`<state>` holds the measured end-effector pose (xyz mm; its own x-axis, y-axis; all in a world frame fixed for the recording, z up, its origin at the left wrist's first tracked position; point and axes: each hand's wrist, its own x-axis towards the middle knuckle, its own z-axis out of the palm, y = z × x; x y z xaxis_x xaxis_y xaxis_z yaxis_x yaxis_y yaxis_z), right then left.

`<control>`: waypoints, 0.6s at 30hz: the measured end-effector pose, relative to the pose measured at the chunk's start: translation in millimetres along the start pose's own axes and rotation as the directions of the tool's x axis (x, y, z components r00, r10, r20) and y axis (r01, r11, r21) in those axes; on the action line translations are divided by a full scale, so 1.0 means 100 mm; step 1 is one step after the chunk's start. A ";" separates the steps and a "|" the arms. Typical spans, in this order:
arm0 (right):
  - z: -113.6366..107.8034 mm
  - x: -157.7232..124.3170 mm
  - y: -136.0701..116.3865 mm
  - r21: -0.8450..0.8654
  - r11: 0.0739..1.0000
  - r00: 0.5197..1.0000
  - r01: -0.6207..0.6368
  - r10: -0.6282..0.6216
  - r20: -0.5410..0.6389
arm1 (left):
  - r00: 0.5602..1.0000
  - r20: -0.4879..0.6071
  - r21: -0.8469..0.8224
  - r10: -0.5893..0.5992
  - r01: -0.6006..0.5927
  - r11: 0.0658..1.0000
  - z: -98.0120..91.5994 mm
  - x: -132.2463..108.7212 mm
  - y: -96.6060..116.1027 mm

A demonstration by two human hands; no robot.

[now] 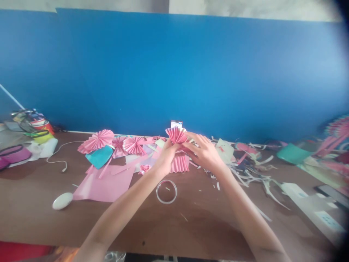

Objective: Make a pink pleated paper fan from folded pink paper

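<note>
A pleated pink paper fan (177,135) is spread upright between my two hands above the table. My left hand (167,156) grips its lower left side, fingers closed on the paper. My right hand (203,151) is closed on its right side, and those fingers hide part of the folds. Just below the hands lies another pleated pink paper strip (180,163). Nearer to me on the table is a clear ring (166,191), perhaps a roll of tape. Behind the fan a phone (176,124) with a lit screen stands upright, its lower part covered.
Several pink paper fans (98,141), a teal paper piece (99,157) and pink sheets (109,185) lie to the left, with a white computer mouse (62,201). Paper scraps (245,174) and a white power strip (313,209) are on the right. A blue panel (174,72) rises behind.
</note>
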<state>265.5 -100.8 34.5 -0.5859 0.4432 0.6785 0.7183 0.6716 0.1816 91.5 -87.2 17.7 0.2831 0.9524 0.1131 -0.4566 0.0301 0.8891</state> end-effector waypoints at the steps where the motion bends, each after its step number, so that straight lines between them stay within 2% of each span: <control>1: 0.02 0.00 -0.03 -0.026 0.999 1.000 0.018 -0.018 0.024 | 0.999 -0.050 -0.020 -0.016 0.015 1.000 -0.01 0.00 -0.01; 4: 0.06 0.00 -0.09 -0.027 0.999 0.997 0.034 -0.032 0.074 | 0.987 -0.135 -0.085 -0.091 0.080 0.993 -0.03 0.02 -0.03; 8: 0.11 0.00 -0.12 0.061 0.998 0.998 -0.021 0.017 0.060 | 0.977 -0.115 -0.089 -0.179 0.169 0.982 -0.07 0.06 0.00; 10: 0.13 0.00 -0.10 0.125 0.991 0.998 -0.041 0.036 0.046 | 0.980 -0.070 -0.050 -0.184 0.181 0.982 -0.10 0.08 0.01; 14: 0.14 0.00 -0.05 0.279 0.957 0.997 -0.076 0.081 -0.005 | 0.982 0.090 0.030 -0.163 0.161 0.986 -0.16 0.11 0.02; 18: 0.10 0.01 -0.02 0.376 0.919 0.985 -0.118 0.157 -0.074 | 0.973 0.215 0.108 -0.082 0.060 0.992 -0.19 0.09 0.05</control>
<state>260.0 -95.7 27.4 -0.4368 0.4980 0.7491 0.5881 0.7882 -0.1811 76.0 -72.7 15.1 0.4943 0.8591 0.1323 -0.3452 0.0544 0.9369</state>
